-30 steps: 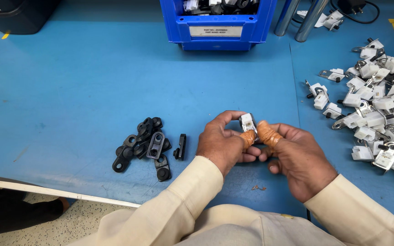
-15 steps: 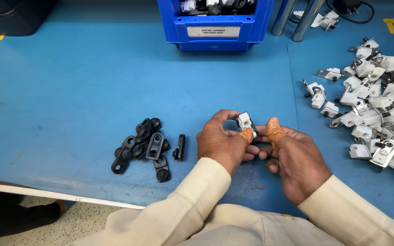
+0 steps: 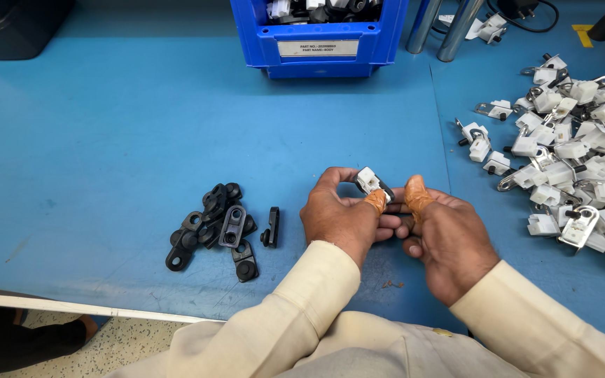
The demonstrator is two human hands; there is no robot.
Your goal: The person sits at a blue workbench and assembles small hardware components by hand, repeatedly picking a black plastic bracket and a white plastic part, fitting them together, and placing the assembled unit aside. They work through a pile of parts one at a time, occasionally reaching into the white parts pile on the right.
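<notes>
White rectangular label (image 3: 318, 47) on front wall of blue bin (image 3: 386, 42), top centre; print apparently dark.

A blue table (image 3: 106, 105) fills the scene under even, bright light. At its near left edge, speckled pale floor (image 3: 127, 343) shows. Two metal posts (image 3: 442, 28) rise at the far side, a black bin (image 3: 8, 28) far left.

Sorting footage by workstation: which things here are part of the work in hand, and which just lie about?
In use: small white part, in the left hand and right hand.

Lying about: black brackets, pile of white parts, blue bin.
</notes>
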